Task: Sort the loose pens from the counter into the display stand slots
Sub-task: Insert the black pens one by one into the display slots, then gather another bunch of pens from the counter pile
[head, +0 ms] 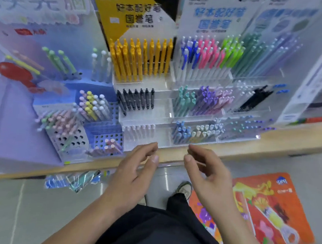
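Clear acrylic display stands (165, 106) sit on a wooden counter (271, 145), their slots filled with yellow pens (140, 59), black pens (136, 100), white pens (138, 131) and blue, pink, green and purple pens (209, 54). My left hand (134, 172) and my right hand (208, 174) hover side by side just in front of the counter edge, below the lowest row. Both have curled, parted fingers and hold nothing that I can make out. I see no loose pen lying on the counter.
A blue perforated holder (104, 136) and a white one (71, 139) with pastel pens stand at the left. Packaged pens (73, 180) hang under the counter edge. An orange floor mat (269, 211) lies at the right, beside my shoe (184, 188).
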### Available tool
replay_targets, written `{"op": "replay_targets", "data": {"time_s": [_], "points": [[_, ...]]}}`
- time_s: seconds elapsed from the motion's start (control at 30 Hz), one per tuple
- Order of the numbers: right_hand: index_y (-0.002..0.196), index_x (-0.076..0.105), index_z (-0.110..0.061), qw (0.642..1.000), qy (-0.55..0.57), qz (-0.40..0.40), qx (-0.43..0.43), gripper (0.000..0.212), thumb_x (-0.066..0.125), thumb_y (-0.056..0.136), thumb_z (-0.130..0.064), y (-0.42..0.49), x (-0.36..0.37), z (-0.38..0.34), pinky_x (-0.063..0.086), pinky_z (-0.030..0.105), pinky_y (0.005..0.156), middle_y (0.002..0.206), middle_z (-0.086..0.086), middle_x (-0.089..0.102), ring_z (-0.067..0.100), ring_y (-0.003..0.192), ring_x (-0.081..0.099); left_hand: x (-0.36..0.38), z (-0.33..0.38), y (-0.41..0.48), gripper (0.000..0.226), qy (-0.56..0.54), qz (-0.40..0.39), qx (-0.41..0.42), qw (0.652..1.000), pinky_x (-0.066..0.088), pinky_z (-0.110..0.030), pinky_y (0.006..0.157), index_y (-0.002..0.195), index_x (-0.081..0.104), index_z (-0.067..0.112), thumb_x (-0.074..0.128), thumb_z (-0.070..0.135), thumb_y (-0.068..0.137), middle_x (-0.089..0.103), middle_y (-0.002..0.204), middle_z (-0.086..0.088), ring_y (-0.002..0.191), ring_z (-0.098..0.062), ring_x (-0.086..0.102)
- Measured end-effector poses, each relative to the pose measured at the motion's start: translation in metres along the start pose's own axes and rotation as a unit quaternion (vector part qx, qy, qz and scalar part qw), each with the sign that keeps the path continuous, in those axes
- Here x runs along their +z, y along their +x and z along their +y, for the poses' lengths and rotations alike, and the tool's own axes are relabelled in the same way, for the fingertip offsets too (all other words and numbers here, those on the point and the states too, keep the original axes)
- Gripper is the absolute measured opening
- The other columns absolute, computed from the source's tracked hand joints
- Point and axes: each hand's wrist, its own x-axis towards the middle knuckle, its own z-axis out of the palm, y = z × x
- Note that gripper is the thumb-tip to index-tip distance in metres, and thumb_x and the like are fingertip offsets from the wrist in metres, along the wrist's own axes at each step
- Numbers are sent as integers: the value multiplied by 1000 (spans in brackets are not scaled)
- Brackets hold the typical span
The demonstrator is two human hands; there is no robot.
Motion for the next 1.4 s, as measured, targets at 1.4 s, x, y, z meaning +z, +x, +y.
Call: {"op": "replay_targets", "data": {"time_s": [1.4], "points": [[110,72,-35,895,-31,419,147,20,72,92,-27,-12,-588,189,58,32,84,106,-18,72,9,95,71,619,228,103,51,135,-327,208,912,48,-16,104,137,65,23,54,53,98,61,130,24,122,10,57]]}}
